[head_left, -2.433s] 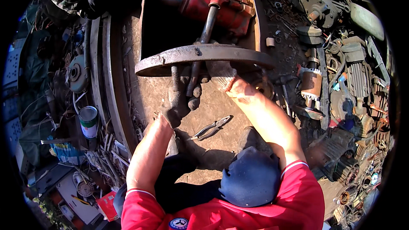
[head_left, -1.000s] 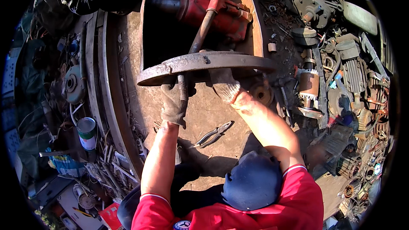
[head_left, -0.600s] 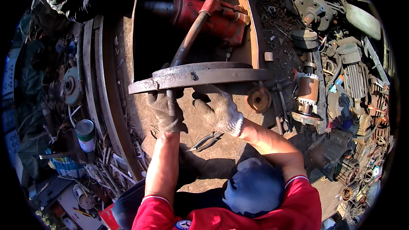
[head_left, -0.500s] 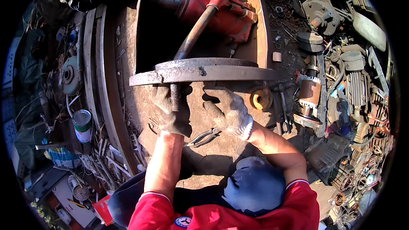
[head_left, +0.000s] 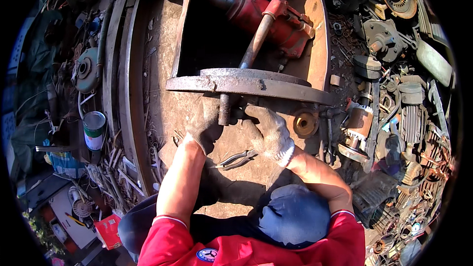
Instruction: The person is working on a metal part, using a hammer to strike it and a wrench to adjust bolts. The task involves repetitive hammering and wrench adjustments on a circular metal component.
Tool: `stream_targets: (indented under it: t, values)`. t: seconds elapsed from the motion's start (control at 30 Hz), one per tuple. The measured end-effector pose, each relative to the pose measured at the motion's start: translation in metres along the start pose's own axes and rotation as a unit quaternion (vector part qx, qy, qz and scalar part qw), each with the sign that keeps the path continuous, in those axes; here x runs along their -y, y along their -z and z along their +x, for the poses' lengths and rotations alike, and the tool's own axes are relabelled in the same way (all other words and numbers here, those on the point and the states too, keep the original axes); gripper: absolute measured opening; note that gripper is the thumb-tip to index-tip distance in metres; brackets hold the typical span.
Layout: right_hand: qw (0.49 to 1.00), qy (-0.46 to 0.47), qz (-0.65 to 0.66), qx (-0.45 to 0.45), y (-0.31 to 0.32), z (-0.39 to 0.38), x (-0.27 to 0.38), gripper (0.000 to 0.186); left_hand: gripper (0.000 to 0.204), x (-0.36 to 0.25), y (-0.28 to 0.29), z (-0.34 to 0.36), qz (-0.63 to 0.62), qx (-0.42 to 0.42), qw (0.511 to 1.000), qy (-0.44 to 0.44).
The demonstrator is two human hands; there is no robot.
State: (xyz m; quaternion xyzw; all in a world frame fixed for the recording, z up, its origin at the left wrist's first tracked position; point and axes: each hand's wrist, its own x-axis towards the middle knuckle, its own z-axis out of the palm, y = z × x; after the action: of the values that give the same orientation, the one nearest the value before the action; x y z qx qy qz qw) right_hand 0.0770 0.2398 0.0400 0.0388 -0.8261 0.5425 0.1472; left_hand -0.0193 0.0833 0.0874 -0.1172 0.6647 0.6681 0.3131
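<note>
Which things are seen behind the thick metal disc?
A red metal device with a rod, between metal walls. The disc covers the rod's lower part; the dark interior is unclear.

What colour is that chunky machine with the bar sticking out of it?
The machine is mostly red; the head view shows it best.

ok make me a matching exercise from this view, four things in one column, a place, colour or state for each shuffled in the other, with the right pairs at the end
1. pliers
2. stud
3. can
4. right hand

A. threaded, poking out from the disc
B. gloved, right of the stud
C. green and white
D. lying on the ground

Right pairs: 1-D, 2-A, 3-C, 4-B
</note>
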Motion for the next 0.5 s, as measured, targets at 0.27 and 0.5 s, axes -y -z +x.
stream_targets:
  t: [0.27, 0.5]
  values:
    - [0.942, 0.212, -0.251, -0.072, 0.133, 0.026, 0.043, 0.041, 0.031, -0.008, 0.013, 0.026, 0.029, 0.068, 0.993, -0.092]
    - [0.951, 0.198, -0.229, -0.063, 0.117, 0.080, 0.016, 0.041, 0.030, 0.038, -0.011, 0.047, 0.044, -0.016, 0.989, -0.143]
